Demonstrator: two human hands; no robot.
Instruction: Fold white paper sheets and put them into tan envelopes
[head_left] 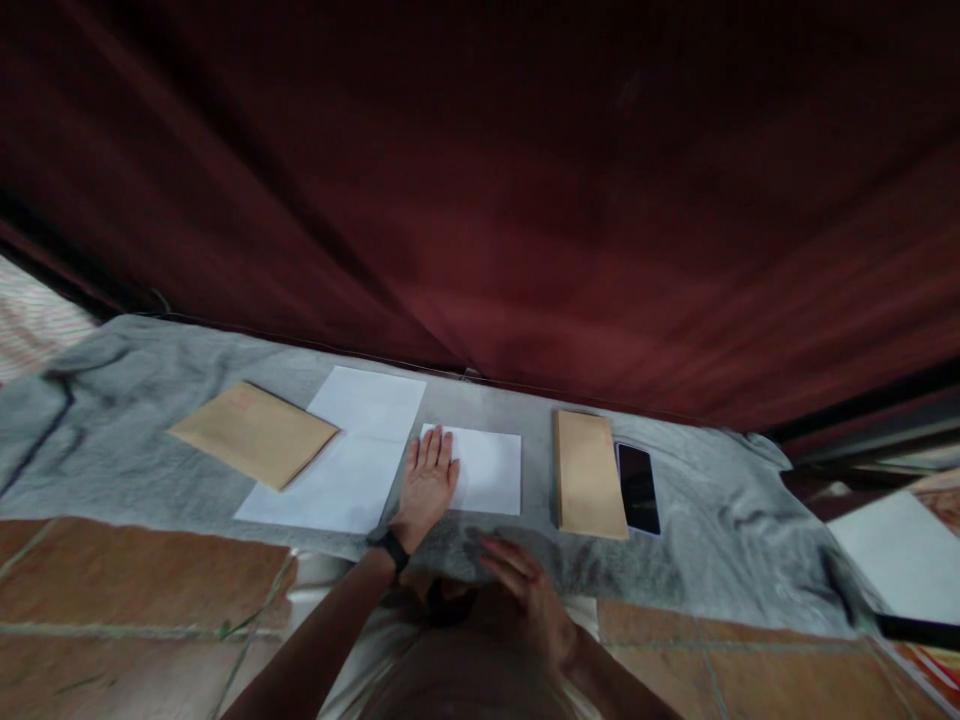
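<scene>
My left hand point(427, 486) lies flat, fingers stretched out, pressing on the left edge of a small folded white paper point(487, 470) on a grey cloth point(135, 450). A black band sits on its wrist. My right hand point(529, 590) hovers near the cloth's front edge, fingers loosely curled, holding nothing I can see. A larger white sheet point(352, 455) lies just left of my left hand. A brown envelope point(255, 433) overlaps that sheet's left side. A second brown envelope point(589, 473) lies to the right, with a black phone point(638, 488) beside it.
A dark red curtain point(525, 200) hangs behind the cloth and fills the upper view. Brown floor tiles point(142, 590) run along the near side. A white sheet point(900, 550) and a dark strip lie at the far right.
</scene>
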